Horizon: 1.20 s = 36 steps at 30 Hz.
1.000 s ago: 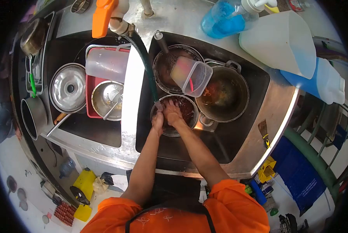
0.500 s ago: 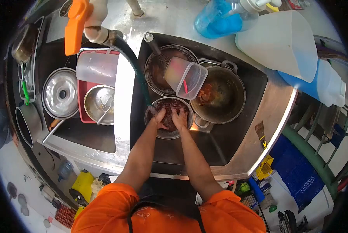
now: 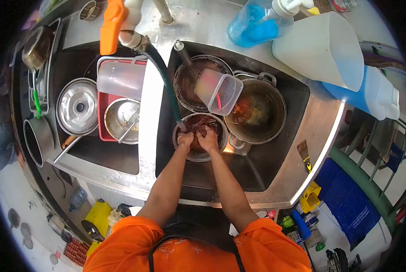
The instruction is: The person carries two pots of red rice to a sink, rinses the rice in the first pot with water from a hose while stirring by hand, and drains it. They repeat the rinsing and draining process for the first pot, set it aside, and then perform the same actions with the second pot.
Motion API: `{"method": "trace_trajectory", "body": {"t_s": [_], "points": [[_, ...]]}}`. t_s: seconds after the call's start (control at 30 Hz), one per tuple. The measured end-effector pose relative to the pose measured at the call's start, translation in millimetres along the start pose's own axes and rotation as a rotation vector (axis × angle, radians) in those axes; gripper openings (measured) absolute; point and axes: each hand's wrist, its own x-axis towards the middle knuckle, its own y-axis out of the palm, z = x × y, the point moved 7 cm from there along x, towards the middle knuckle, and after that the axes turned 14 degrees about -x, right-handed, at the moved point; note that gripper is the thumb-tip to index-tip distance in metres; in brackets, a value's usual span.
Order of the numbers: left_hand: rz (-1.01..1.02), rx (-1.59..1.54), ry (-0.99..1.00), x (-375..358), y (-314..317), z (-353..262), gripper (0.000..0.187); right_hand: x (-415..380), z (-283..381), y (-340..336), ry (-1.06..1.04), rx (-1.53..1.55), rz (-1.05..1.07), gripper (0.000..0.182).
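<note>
Both hands are down in a round metal pot (image 3: 201,159) of reddish-brown water, in the right-hand sink basin. My left hand (image 3: 185,139) is at the pot's left side, close below the mouth of a dark green hose (image 3: 165,86). Its fingers curl in toward the middle. My right hand (image 3: 207,139) works beside it, fingers bent into dark brown stuff that I cannot make out. The water and this stuff hide most fingertips. Behind the hands stands a second pot (image 3: 181,100), with a whisk (image 3: 184,53) and a clear plastic container (image 3: 212,88) on it.
A large two-handled pot (image 3: 268,127) stands right of the hands. The left basin holds a lid (image 3: 78,113), a red tray (image 3: 104,100) and a small pot (image 3: 114,119). A scraper (image 3: 304,155) lies on the right rim. An orange tap handle (image 3: 110,31) juts out above.
My hands have drawn closer together in the pot, and their spread fingers have curled inward. The view has shifted slightly, so the sinks appear a little further right.
</note>
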Motion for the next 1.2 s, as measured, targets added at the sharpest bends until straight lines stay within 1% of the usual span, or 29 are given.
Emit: {"method": "trace_trajectory", "body": {"t_s": [0.03,0.07,0.13,0.2,0.27,0.3,0.37,0.4,0.43,0.5,0.53,0.57,0.6,0.63,0.67,0.7,0.73,0.77,0.8,0.83,0.9,0.93,0.97,1.0,1.03,1.07,1.1,1.13,1.2], "points": [[-0.056,0.077,0.032,-29.7,-2.9,-20.9,0.055,-2.7,8.3,0.2,-0.066,-0.091,0.038,0.058],[-0.110,0.155,0.062,-46.1,-6.8,-32.6,0.057,-8.9,19.2,-6.3,-0.069,-0.091,0.039,0.058],[-0.121,0.167,0.121,-37.4,-11.7,-31.4,0.058,-28.7,62.0,-39.8,-0.103,-0.462,-0.084,0.048],[-0.132,0.181,0.180,-25.8,-14.4,-27.5,0.059,-38.9,92.0,-56.0,-0.095,-0.487,-0.125,0.046],[-0.097,-0.061,0.114,-16.0,-20.3,-13.6,0.062,-46.5,116.0,-68.1,-0.100,-0.491,-0.190,0.039],[-0.106,-0.064,0.115,-15.0,-25.3,-11.8,0.062,-50.2,128.4,-76.3,-0.107,-0.489,-0.185,0.039],[0.115,-0.259,-0.087,-12.5,-14.5,3.0,0.092,-53.6,148.5,-93.2,-0.110,-0.309,-0.140,0.033],[0.138,-0.250,-0.052,-11.4,-13.5,1.0,0.091,-55.4,156.7,-102.2,-0.141,-0.295,-0.227,0.026],[0.161,-0.242,-0.018,-10.1,-12.6,-1.0,0.090,-53.9,160.6,-105.7,-0.144,-0.296,-0.225,0.026],[0.205,-0.300,-0.056,-33.0,-9.6,-9.8,0.083,-48.2,162.8,-110.7,-0.152,-0.054,-0.183,0.023],[0.220,-0.319,-0.070,-37.2,-8.3,-10.1,0.080,-39.3,160.0,-104.1,-0.241,0.001,-0.222,0.022],[0.239,-0.360,-0.066,-31.5,-8.5,-5.3,0.074,-25.5,150.7,-92.0,-0.238,0.000,-0.222,0.022],[0.257,-0.400,-0.062,-28.3,-7.6,-3.1,0.068,-10.1,144.1,-73.4,-0.281,0.255,-0.106,0.022],[0.258,-0.399,-0.064,-32.6,-6.4,-5.9,0.068,-1.3,141.3,-59.1,-0.322,0.509,0.013,0.023],[0.257,-0.422,-0.146,-40.9,-4.2,-6.8,0.063,0.6,142.4,-48.8,-0.346,0.771,0.166,0.025],[0.255,-0.443,-0.227,-42.6,-2.1,-4.4,0.058,-6.4,146.8,-59.2,-0.346,0.771,0.165,0.025],[0.255,-0.443,-0.226,-40.2,-1.9,-7.8,0.058,-15.8,147.8,-67.2,-0.315,0.804,0.235,0.026],[0.371,-0.476,-0.310,-36.1,5.9,-4.7,0.056,-26.9,150.4,-75.8,-0.282,0.836,0.307,0.027],[0.487,-0.508,-0.398,-39.1,14.9,-3.6,0.054,-35.4,149.1,-83.4,-0.277,0.834,0.307,0.027],[0.488,-0.509,-0.405,-37.5,18.3,-3.4,0.054,-42.4,144.0,-91.4,-0.238,0.839,0.284,0.029],[0.594,-0.527,-0.369,-46.7,34.6,-18.5,0.061,-39.7,124.3,-96.1,-0.197,0.839,0.258,0.031],[0.606,-0.553,-0.446,-53.0,44.0,-19.3,0.060,-34.4,110.8,-89.3,-0.218,0.939,0.308,0.030],[0.608,-0.553,-0.452,-51.0,50.2,-12.5,0.060,-32.2,101.9,-87.5,-0.240,1.040,0.358,0.029],[0.654,-0.505,-0.401,-40.5,58.4,-2.7,0.061,-35.7,100.2,-89.8,-0.258,1.066,0.421,0.030],[0.699,-0.457,-0.348,-30.4,65.4,6.0,0.062,-38.9,97.4,-91.4,-0.257,1.064,0.417,0.030],[0.522,-0.335,-0.310,-0.9,55.0,28.2,0.056,-41.6,95.0,-92.1,-0.242,1.096,0.425,0.031],[0.524,-0.334,-0.308,25.1,57.7,45.1,0.056,-42.3,93.3,-92.6,-0.228,1.129,0.434,0.032],[0.474,0.016,-0.023,54.2,53.9,50.2,0.058,-39.3,89.2,-85.2,-0.275,1.154,0.500,0.034],[0.404,0.370,0.260,49.8,47.6,34.3,0.063,-37.4,85.4,-78.6,-0.255,1.144,0.489,0.034]]}}
